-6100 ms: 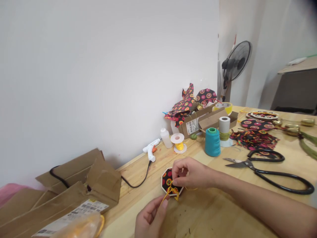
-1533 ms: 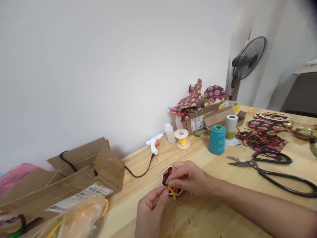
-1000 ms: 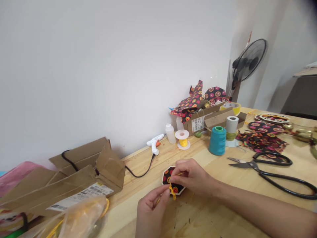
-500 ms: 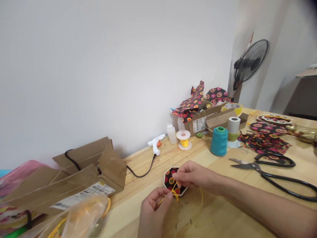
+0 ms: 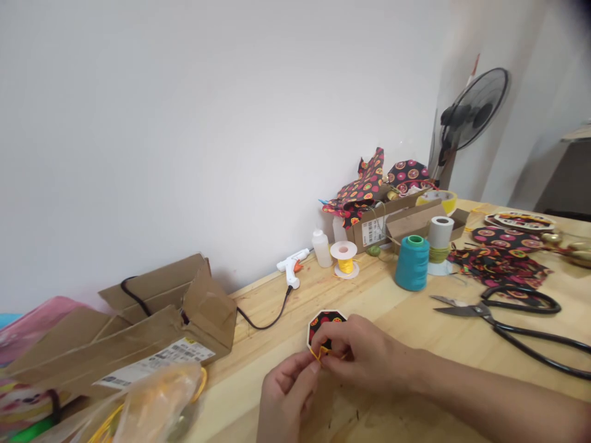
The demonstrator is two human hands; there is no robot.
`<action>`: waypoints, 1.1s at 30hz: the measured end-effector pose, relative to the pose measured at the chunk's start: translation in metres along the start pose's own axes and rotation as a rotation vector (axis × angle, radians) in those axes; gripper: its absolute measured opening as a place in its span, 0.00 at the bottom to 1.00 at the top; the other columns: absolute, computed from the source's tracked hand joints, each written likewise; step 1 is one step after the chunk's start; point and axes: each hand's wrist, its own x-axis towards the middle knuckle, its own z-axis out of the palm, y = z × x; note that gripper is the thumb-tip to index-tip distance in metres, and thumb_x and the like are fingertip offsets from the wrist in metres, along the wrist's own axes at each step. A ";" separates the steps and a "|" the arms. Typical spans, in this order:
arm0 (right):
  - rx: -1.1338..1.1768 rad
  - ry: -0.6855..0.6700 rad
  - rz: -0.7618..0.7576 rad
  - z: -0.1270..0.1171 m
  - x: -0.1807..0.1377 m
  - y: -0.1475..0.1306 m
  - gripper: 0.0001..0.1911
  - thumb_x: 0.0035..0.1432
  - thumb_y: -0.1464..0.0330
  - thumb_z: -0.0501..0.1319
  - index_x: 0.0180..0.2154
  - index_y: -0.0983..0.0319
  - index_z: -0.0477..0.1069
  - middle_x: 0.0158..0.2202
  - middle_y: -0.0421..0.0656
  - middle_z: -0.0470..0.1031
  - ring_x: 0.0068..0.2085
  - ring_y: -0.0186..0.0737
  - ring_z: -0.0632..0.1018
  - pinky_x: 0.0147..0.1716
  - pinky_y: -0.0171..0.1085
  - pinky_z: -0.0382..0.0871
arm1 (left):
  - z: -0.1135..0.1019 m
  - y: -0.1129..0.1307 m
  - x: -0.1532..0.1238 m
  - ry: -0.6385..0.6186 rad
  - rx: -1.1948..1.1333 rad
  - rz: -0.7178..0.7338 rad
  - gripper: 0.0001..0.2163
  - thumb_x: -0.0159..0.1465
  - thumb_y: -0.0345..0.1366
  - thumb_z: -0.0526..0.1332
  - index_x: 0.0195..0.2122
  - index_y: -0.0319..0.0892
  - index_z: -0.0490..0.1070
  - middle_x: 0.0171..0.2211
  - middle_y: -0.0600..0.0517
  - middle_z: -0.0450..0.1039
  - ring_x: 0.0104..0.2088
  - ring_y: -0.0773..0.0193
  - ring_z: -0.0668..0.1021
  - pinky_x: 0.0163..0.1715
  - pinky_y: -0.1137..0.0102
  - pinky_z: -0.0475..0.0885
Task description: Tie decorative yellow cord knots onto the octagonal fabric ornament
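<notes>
An octagonal piece (image 5: pixel 318 326) with a pale rim and dark patterned fabric lies on the table just beyond my fingers. At its near edge, my left hand (image 5: pixel 292 383) pinches a yellow cord (image 5: pixel 317 355) between thumb and forefinger. My right hand (image 5: pixel 353 351) is closed on the same cord right beside it, its fingertips almost touching the left ones and covering the lower right of the octagon. The knot or loop at the fingertips is mostly hidden.
Black-handled scissors (image 5: pixel 489 311) lie at the right, near a teal thread cone (image 5: pixel 412 263). A yellow cord spool (image 5: pixel 345 266), a white bottle (image 5: pixel 322 248) and a glue gun (image 5: pixel 292 268) stand along the wall. A cardboard box (image 5: pixel 203 320) and a plastic bag (image 5: pixel 152 400) sit at the left.
My right hand has come down and toward my left hand, bringing its fingers to the cord's near end. The trailing loop of cord seen earlier is now hidden. The camera view shifted slightly.
</notes>
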 end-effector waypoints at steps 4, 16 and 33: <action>-0.293 0.070 -0.159 -0.002 -0.002 -0.001 0.10 0.44 0.75 0.55 0.32 0.59 0.68 0.19 0.34 0.66 0.20 0.28 0.65 0.20 0.26 0.53 | 0.001 -0.001 0.000 -0.013 -0.004 -0.018 0.12 0.39 0.39 0.67 0.21 0.35 0.73 0.10 0.61 0.54 0.11 0.80 0.52 0.11 0.82 0.42; -0.506 0.073 -0.163 -0.004 -0.001 0.005 0.05 0.49 0.69 0.54 0.30 0.58 0.68 0.22 0.36 0.72 0.23 0.32 0.70 0.21 0.29 0.52 | 0.004 0.004 -0.003 -0.043 -0.012 0.012 0.07 0.41 0.36 0.66 0.20 0.37 0.75 0.15 0.55 0.68 0.17 0.74 0.65 0.15 0.81 0.57; -0.371 0.075 -0.294 -0.007 0.001 0.004 0.04 0.49 0.72 0.55 0.27 0.61 0.68 0.28 0.40 0.70 0.30 0.32 0.69 0.27 0.30 0.59 | -0.003 0.000 0.004 0.039 0.030 0.210 0.14 0.41 0.33 0.66 0.31 0.39 0.71 0.23 0.51 0.75 0.28 0.62 0.75 0.29 0.73 0.67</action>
